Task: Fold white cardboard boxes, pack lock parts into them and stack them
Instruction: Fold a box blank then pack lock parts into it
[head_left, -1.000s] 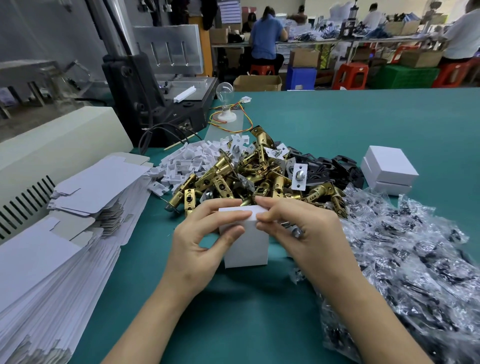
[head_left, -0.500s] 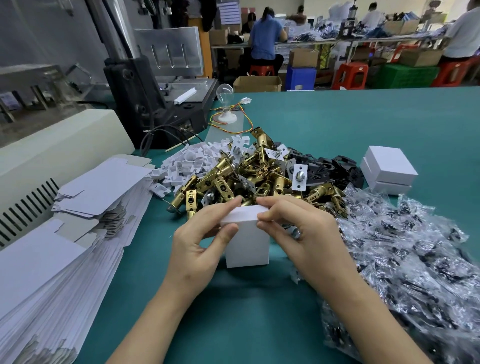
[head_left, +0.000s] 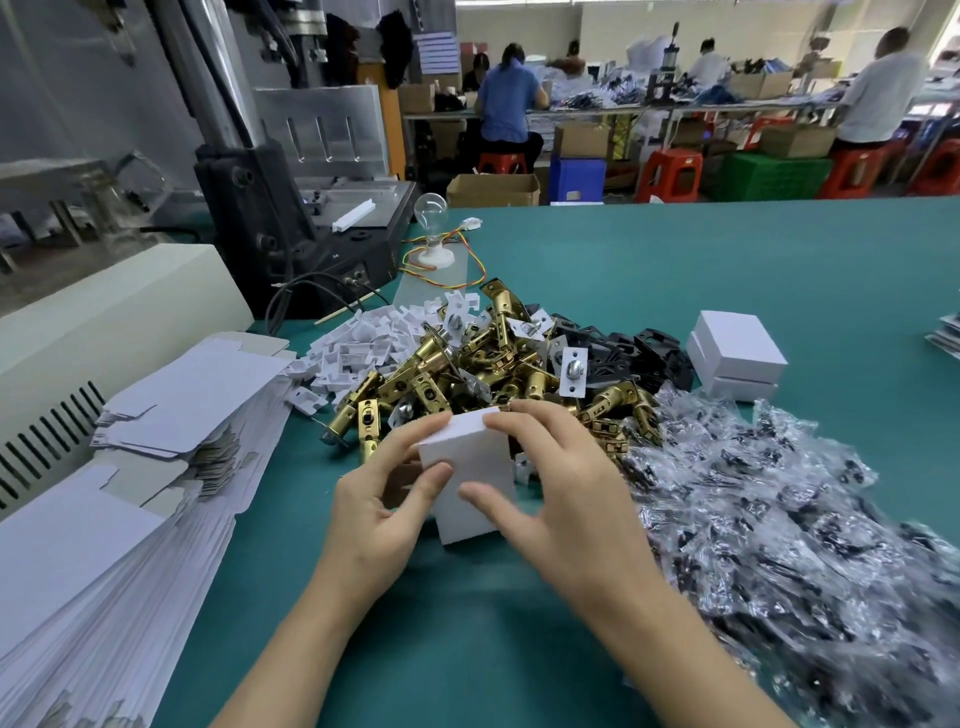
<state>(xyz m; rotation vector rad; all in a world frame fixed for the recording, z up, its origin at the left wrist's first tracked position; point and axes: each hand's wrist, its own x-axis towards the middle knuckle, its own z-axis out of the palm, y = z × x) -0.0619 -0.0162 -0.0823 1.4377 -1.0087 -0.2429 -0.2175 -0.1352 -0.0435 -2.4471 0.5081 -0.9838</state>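
Observation:
A closed white cardboard box (head_left: 470, 470) stands tilted on the green table (head_left: 675, 270), held from both sides. My left hand (head_left: 382, 506) grips its left face with thumb on the front and fingers behind. My right hand (head_left: 561, 499) holds its right side, index finger along the top edge and thumb on the front face. Behind the box lies a heap of brass lock latches (head_left: 467, 374), with small white plastic pieces (head_left: 358, 348) to its left and black parts (head_left: 639, 353) to its right. Two finished white boxes (head_left: 735, 356) sit stacked at the right.
A tall stack of flat white box blanks (head_left: 119, 478) fills the left side beside a cream machine housing (head_left: 104, 317). Clear plastic bags of small dark parts (head_left: 789, 519) spread at the right. A black press machine (head_left: 291, 223) and a bulb (head_left: 431, 228) stand behind. Other people work at far benches.
The box has tilted and turned slightly. My right thumb has dropped from the top edge to the front face; my left hand has slid lower on the box's left side.

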